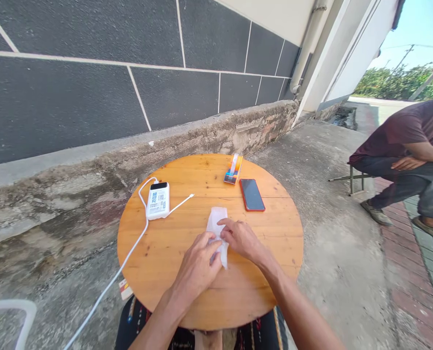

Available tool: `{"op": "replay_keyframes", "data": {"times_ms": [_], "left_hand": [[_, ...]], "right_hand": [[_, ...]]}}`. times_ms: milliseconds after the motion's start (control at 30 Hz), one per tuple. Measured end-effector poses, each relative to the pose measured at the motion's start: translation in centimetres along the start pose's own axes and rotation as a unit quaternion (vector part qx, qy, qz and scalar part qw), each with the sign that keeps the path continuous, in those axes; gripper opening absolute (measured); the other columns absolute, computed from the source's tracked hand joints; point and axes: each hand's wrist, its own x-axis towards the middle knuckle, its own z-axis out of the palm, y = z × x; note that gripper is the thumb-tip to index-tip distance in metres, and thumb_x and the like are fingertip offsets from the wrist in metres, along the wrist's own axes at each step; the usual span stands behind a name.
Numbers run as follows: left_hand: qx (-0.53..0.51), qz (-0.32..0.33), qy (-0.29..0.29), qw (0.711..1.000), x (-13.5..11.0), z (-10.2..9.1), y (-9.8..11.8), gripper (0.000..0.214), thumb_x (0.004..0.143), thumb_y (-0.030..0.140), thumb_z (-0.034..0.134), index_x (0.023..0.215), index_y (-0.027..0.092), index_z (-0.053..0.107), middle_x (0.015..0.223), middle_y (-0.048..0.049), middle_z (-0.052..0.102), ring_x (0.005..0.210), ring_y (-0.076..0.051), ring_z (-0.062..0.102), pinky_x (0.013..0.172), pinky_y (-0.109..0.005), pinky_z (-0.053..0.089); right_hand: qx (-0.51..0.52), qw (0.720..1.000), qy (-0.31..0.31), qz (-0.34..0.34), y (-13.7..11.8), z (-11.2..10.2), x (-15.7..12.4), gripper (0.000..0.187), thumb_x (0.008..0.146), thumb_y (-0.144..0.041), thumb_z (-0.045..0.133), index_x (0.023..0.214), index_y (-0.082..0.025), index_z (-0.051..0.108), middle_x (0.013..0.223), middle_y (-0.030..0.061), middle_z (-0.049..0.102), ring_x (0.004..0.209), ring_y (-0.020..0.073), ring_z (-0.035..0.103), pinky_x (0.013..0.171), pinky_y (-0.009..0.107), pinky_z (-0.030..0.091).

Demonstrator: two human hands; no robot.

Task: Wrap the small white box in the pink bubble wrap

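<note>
A white tissue lies on the round wooden table in front of me. My left hand pinches its near end with curled fingers. My right hand presses on the tissue's middle with fingers bent and close together. Both hands touch each other over the tissue. Its far end sticks out flat beyond my fingers.
A white power bank with a white cable lies at the table's left. A red-edged phone and a small colourful packet lie at the far right. A seated person is at the right; a dark tiled wall stands behind.
</note>
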Motion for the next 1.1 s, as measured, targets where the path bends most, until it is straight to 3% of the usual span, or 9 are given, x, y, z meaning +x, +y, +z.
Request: {"op": "replay_keyframes", "data": {"times_ms": [100,200,433,500,700,900,1100], "left_hand": [[-0.003,0.004,0.008,1.0,0.0,-0.1,0.0,0.03,0.08,0.011,0.048,0.098,0.023,0.068,0.109,-0.0072,0.06,0.102,-0.022,0.058,0.085,-0.032,0.051],[-0.014,0.004,0.009,1.0,0.0,-0.1,0.0,0.031,0.079,0.011,0.049,0.099,0.024,0.068,0.107,-0.0063,0.06,0.1,-0.02,0.059,0.083,-0.031,0.051],[-0.056,-0.012,-0.008,0.998,0.1,-0.1,-0.4,0.032,0.08,0.011,0.047,0.102,0.025,0.066,0.107,-0.0049,0.061,0.103,-0.02,0.057,0.089,-0.032,0.048],[-0.062,-0.018,-0.01,0.998,0.2,-0.2,-0.3,0.033,0.079,0.011,0.047,0.101,0.025,0.066,0.106,-0.0043,0.061,0.102,-0.019,0.057,0.089,-0.032,0.048],[-0.051,-0.037,-0.013,0.998,-0.5,-0.6,0.7,0.029,0.077,0.008,0.048,0.094,0.022,0.067,0.098,-0.0041,0.061,0.097,-0.02,0.058,0.087,-0.032,0.048],[-0.087,-0.048,-0.036,0.994,-2.2,-1.1,1.2,0.028,0.081,0.013,0.046,0.095,0.023,0.069,0.1,-0.004,0.061,0.095,-0.018,0.059,0.084,-0.03,0.046],[-0.131,-0.067,-0.046,0.988,-0.9,-1.0,0.1,0.028,0.082,0.016,0.044,0.081,0.022,0.071,0.095,-0.0017,0.064,0.083,-0.015,0.06,0.073,-0.024,0.042]], "right_hand": [[0.034,0.999,0.037,-0.014,-0.2,-0.3,-2.4,0.026,0.092,-0.023,0.045,0.112,-0.02,0.06,0.09,0.0041,0.072,0.084,0.0183,0.065,0.078,0.029,0.046],[0.035,0.996,0.062,-0.062,-0.7,-0.6,-4.8,0.033,0.091,-0.037,0.049,0.119,-0.021,0.057,0.111,0.008,0.067,0.103,0.0217,0.061,0.09,0.036,0.045],[0.008,0.994,0.021,-0.103,-1.3,-0.3,-5.9,0.056,0.08,-0.035,0.064,0.131,-0.019,0.047,0.128,0.0111,0.058,0.115,0.0247,0.054,0.098,0.04,0.04],[-0.006,0.995,0.032,-0.095,-1.3,0.3,-5.6,0.057,0.076,-0.03,0.067,0.129,-0.018,0.048,0.127,0.0119,0.058,0.112,0.0256,0.055,0.097,0.041,0.041],[-0.008,0.995,0.069,-0.077,-2.0,1.6,-5.6,0.038,0.078,-0.02,0.063,0.115,-0.019,0.057,0.112,0.0091,0.067,0.102,0.0234,0.06,0.091,0.038,0.042],[0.056,0.996,-0.012,-0.064,-3.0,0.0,-6.3,0.03,0.076,-0.021,0.065,0.106,-0.02,0.063,0.097,0.0032,0.07,0.088,0.0197,0.062,0.083,0.031,0.043],[0.192,0.975,-0.111,-0.001,-1.7,-0.7,-4.0,0.026,0.071,-0.025,0.07,0.096,-0.02,0.068,0.081,-0.002,0.066,0.074,0.0147,0.056,0.069,0.024,0.041]]}}
